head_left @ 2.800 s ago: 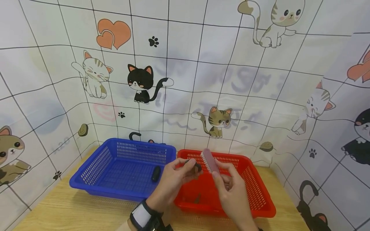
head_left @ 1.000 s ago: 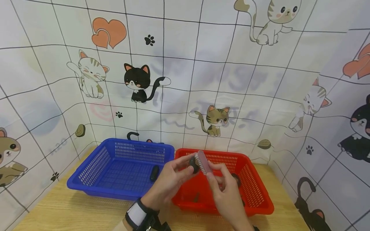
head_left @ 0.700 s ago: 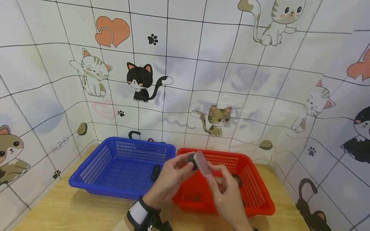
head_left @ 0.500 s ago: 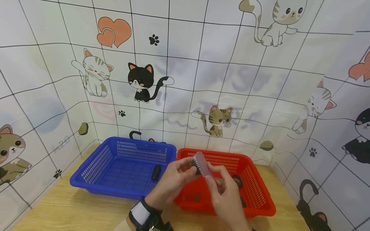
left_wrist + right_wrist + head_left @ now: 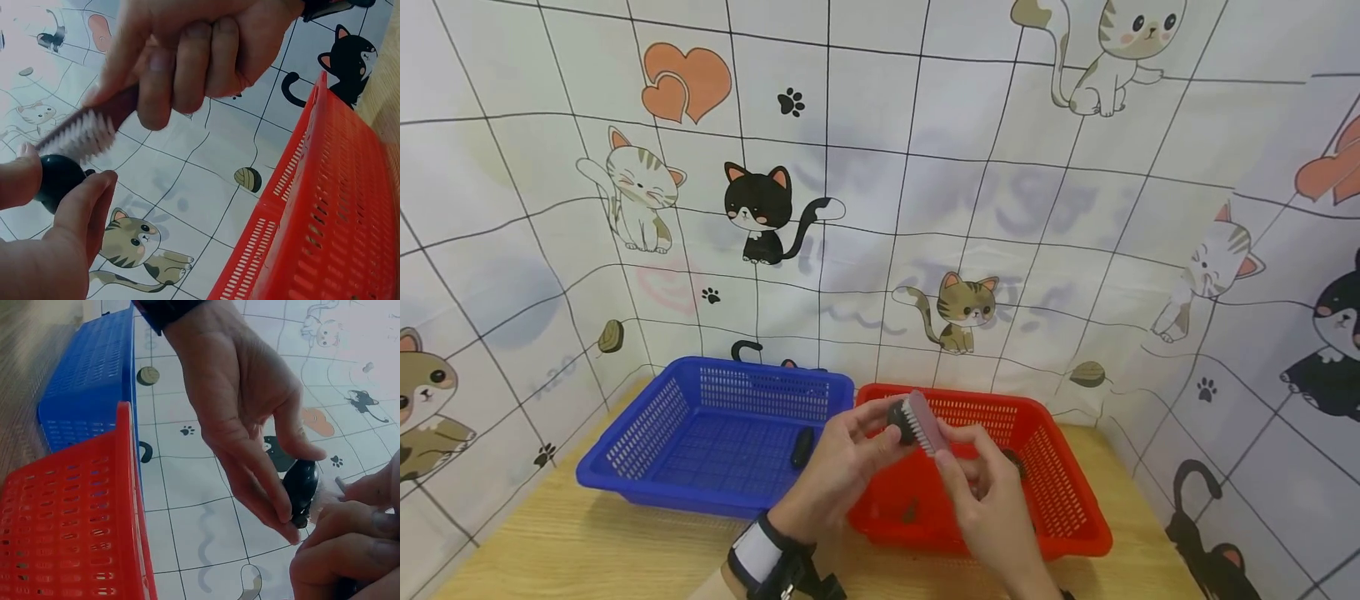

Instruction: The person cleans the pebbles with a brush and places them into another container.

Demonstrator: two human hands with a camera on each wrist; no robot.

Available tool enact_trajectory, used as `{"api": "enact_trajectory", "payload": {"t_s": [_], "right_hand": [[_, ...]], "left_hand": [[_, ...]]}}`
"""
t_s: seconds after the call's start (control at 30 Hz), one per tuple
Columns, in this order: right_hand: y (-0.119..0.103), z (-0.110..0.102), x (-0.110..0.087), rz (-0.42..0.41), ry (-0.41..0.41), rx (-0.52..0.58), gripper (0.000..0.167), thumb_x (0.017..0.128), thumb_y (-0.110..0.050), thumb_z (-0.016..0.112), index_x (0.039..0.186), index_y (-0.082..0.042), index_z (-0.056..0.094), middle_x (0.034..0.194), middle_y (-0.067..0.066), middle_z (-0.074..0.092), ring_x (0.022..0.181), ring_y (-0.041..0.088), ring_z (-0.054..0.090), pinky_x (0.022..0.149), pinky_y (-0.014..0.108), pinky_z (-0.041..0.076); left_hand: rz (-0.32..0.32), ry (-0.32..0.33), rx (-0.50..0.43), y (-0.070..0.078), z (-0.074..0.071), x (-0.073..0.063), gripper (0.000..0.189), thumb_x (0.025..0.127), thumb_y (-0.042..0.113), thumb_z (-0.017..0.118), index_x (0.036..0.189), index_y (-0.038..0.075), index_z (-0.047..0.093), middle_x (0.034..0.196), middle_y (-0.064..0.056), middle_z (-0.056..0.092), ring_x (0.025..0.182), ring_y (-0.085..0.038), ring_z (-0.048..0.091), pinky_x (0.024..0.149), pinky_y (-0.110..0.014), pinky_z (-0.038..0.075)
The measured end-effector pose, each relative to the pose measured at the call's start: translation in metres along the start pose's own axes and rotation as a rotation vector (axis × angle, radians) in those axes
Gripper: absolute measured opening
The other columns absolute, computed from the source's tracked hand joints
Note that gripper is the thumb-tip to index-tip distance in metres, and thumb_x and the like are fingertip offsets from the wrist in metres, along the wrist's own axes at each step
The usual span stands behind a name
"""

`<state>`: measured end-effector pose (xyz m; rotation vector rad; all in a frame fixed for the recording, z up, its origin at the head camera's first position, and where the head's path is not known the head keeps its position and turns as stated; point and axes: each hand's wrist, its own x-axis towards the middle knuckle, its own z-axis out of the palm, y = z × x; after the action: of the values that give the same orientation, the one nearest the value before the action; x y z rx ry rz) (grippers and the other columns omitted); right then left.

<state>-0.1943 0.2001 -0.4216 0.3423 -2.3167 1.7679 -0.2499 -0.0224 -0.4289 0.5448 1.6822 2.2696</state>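
Between its thumb and fingers my left hand pinches a small dark glossy rounded object; its exact kind I cannot tell. In the left wrist view this object looks smooth and black, with a small stub at one side. My right hand grips a pinkish brush by its back and end. Its white bristles are against the dark object. Both hands are raised over the red basket.
A blue plastic basket stands left of the red one, holding a black oblong piece. Brownish bits, such as one dark lump, lie in the red basket. Both baskets rest on a wooden table before a cat-print wall covering.
Earlier the brush was apart from the dark object; it then came left against it. In the last second the brush has shifted slightly over the object, while both hands keep their holds.
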Motion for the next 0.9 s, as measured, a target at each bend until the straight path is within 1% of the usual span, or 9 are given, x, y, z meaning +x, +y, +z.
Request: {"api": "enact_trajectory", "payload": {"t_s": [0.07,0.17,0.3,0.37,0.43,0.6,0.7,0.8,0.9], "right_hand": [[0.001,0.001,-0.001,-0.013,-0.025,0.011,0.036,0.117,-0.021,0.072,0.153,-0.02,0.067,0.064,0.002,0.048,0.049,0.008,0.041,0.044,0.026,0.04],[0.004,0.002,0.001,-0.015,-0.005,-0.007,0.035,0.118,-0.022,0.072,0.152,-0.02,0.067,0.064,0.001,0.048,0.048,0.007,0.041,0.043,0.026,0.04],[0.008,-0.001,0.005,0.041,0.052,-0.061,0.036,0.117,-0.025,0.073,0.152,-0.021,0.068,0.066,0.001,0.05,0.051,0.009,0.043,0.047,0.026,0.041],[0.009,-0.003,0.007,0.069,0.058,-0.078,0.038,0.117,-0.027,0.074,0.154,-0.021,0.068,0.067,0.002,0.05,0.053,0.01,0.043,0.048,0.026,0.041],[0.009,-0.003,0.009,0.086,0.038,-0.082,0.039,0.117,-0.028,0.074,0.155,-0.022,0.068,0.076,0.002,0.058,0.054,0.011,0.045,0.05,0.026,0.043],[0.004,0.002,0.007,0.061,-0.062,-0.041,0.038,0.117,-0.028,0.073,0.154,-0.021,0.068,0.083,0.002,0.062,0.053,0.008,0.045,0.047,0.024,0.04],[0.004,0.005,0.005,0.038,-0.07,-0.027,0.037,0.117,-0.026,0.073,0.153,-0.02,0.068,0.072,0.0,0.054,0.05,0.006,0.041,0.044,0.023,0.038],[0.007,0.005,0.007,0.054,-0.015,-0.065,0.037,0.117,-0.027,0.074,0.153,-0.022,0.068,0.065,-0.001,0.048,0.05,0.007,0.039,0.044,0.024,0.038],[0.01,0.002,0.009,0.098,0.015,-0.104,0.037,0.116,-0.028,0.074,0.153,-0.025,0.068,0.066,0.0,0.048,0.051,0.009,0.04,0.047,0.025,0.038]], "left_hand": [[-0.026,0.023,-0.001,-0.001,0.001,0.0,0.067,0.115,0.029,0.075,0.174,0.01,0.052,0.17,-0.021,0.062,0.148,-0.035,0.073,0.133,-0.047,0.055],[-0.066,0.025,0.012,-0.003,0.005,0.0,0.065,0.115,0.026,0.075,0.174,0.011,0.052,0.169,-0.02,0.064,0.146,-0.036,0.075,0.134,-0.052,0.053],[-0.078,0.01,0.02,-0.005,0.008,-0.001,0.062,0.115,0.023,0.075,0.173,0.013,0.055,0.169,-0.019,0.065,0.145,-0.039,0.076,0.133,-0.055,0.053],[-0.076,0.022,0.009,-0.005,0.008,-0.001,0.061,0.115,0.024,0.074,0.173,0.014,0.056,0.17,-0.019,0.064,0.146,-0.04,0.075,0.133,-0.053,0.054],[-0.069,0.044,-0.008,-0.004,0.007,0.0,0.061,0.116,0.024,0.073,0.173,0.013,0.054,0.172,-0.02,0.062,0.149,-0.04,0.073,0.132,-0.051,0.054],[-0.055,0.127,-0.062,-0.006,0.003,0.002,0.059,0.119,0.019,0.068,0.174,0.006,0.051,0.171,-0.022,0.062,0.152,-0.037,0.071,0.128,-0.044,0.056],[-0.066,0.095,-0.081,-0.01,0.003,0.003,0.057,0.12,0.016,0.065,0.173,0.001,0.05,0.17,-0.025,0.062,0.151,-0.036,0.072,0.127,-0.042,0.057],[-0.091,0.035,-0.087,-0.012,0.005,0.003,0.058,0.12,0.016,0.066,0.173,0.001,0.05,0.172,-0.026,0.061,0.152,-0.038,0.071,0.127,-0.042,0.057],[-0.09,0.044,-0.091,-0.011,0.006,0.002,0.059,0.119,0.016,0.068,0.173,0.003,0.051,0.173,-0.025,0.059,0.153,-0.039,0.07,0.126,-0.043,0.057]]}}
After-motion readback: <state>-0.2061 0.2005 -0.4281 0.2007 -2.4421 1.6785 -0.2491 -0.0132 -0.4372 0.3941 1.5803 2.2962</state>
